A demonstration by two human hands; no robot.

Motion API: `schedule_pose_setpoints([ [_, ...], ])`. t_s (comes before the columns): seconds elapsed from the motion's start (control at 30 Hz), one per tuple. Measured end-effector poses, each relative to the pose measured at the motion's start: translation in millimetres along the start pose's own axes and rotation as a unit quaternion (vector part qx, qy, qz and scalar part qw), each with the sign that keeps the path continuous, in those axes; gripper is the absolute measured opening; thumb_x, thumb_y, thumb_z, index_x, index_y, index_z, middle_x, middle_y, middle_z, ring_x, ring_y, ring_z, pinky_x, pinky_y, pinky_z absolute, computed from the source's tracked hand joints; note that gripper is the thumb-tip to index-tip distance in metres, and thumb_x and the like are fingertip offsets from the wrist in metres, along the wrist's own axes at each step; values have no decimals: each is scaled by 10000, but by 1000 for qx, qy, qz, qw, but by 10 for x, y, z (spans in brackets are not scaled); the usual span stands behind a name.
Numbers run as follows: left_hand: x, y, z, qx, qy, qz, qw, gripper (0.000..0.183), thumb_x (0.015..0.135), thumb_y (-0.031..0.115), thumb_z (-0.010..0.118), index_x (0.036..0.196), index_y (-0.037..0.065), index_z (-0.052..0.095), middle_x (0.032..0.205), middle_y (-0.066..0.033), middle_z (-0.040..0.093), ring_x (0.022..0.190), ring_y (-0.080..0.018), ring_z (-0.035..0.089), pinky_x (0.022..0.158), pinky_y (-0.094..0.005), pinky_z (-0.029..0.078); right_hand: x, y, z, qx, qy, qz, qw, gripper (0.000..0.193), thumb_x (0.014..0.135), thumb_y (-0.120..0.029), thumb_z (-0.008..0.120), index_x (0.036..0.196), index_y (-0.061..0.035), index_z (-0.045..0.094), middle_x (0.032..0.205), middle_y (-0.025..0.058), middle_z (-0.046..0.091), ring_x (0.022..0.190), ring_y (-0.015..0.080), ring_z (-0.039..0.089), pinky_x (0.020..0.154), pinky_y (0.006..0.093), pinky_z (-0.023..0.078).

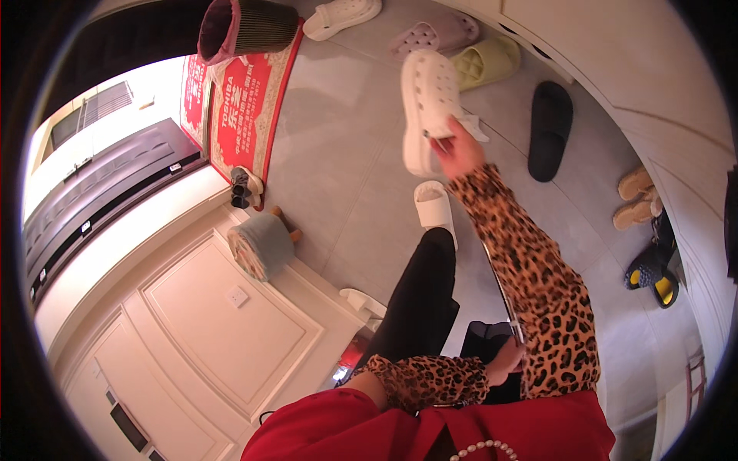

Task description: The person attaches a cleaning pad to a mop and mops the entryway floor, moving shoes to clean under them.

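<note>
A white clog (430, 96) with holes in its upper is held up over the grey floor. My right hand (460, 150), in a leopard-print sleeve, is closed on its near end. Beside the fingers a small white flap (478, 129) sticks out; whether it belongs to the clog I cannot tell. Low in the view my left hand (506, 361) is closed beside my right sleeve, next to a thin silvery bar (513, 326) and a black, partly sheer thing (486, 338). What it grips is hidden. Below the clog, my foot wears a white slide (434, 206).
Beyond the clog lie a lilac slipper (438, 34), a green slipper (492, 61) and another white clog (342, 17). A black slide (550, 131) and tan slippers (636, 200) lie right. Left are a red mat (250, 115), a bin (250, 31) and a stool (261, 244).
</note>
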State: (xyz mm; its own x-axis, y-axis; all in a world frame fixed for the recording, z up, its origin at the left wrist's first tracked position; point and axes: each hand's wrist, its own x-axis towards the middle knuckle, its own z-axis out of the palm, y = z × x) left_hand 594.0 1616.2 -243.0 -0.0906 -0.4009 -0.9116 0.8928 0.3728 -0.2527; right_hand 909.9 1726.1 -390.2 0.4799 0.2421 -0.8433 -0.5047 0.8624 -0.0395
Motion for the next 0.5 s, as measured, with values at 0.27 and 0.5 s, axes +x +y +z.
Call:
schedule_pose_setpoints([
  [0.27, 209, -193, 33, -75, -34, 25, 996, 357, 868, 205, 398, 1209, 149, 309, 776, -7, 504, 623, -92, 524, 453, -224, 394, 544, 579, 1646, 21, -96, 7, 995, 217, 823, -194, 484, 962, -28, 478, 882, 60, 503, 803, 146, 497, 717, 313, 438],
  [0.5, 232, -198, 4, -121, -20, 53, 991, 407, 867, 202, 402, 1249, 153, 272, 773, -4, 505, 596, -83, 518, 432, -221, 386, 94, 763, 581, -277, -153, 28, 948, 208, 824, -204, 474, 958, -51, 518, 917, 55, 561, 805, 119, 511, 688, 272, 433],
])
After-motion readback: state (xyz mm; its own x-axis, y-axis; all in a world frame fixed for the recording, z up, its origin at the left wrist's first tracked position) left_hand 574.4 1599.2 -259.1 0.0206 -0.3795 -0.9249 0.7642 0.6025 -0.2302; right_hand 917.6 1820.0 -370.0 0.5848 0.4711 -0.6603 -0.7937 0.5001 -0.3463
